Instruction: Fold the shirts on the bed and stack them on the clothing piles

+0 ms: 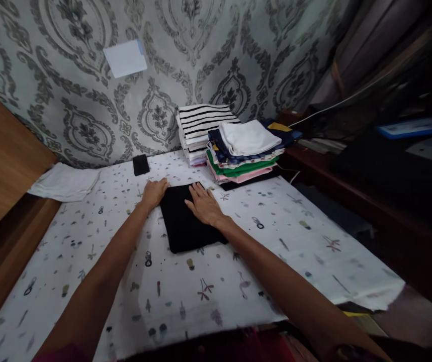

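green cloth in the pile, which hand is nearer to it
Right: the right hand is in front and left of the green cloth; the left hand is farther left.

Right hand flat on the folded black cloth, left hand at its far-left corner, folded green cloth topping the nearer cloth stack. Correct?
No: the head view shows a folded white cloth topping the nearer cloth stack; the folded green cloth lies lower in it. The right hand is flat on the folded black cloth and the left hand is at its far-left corner.
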Demonstrator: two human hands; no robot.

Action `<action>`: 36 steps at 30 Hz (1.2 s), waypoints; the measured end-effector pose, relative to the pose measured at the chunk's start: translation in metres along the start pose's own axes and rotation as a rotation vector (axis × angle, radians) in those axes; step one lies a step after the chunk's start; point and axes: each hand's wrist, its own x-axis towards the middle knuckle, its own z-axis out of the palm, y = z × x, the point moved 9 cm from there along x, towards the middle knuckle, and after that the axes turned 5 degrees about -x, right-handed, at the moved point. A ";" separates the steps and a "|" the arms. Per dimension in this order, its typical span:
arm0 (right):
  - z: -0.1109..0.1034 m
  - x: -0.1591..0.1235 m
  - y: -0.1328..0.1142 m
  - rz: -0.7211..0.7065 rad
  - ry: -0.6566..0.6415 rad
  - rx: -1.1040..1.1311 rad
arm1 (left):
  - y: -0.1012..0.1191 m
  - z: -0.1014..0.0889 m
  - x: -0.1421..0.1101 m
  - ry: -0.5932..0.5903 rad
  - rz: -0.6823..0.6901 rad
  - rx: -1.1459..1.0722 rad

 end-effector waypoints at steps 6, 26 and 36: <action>0.002 0.001 0.003 0.004 0.011 0.076 | 0.019 -0.023 -0.034 0.062 0.017 0.030; -0.016 0.012 -0.044 -0.241 0.028 -0.032 | 0.093 0.000 -0.193 -0.283 -0.227 0.145; -0.009 0.026 -0.045 -0.240 -0.160 0.020 | 0.082 -0.010 -0.212 -0.157 -0.321 -0.452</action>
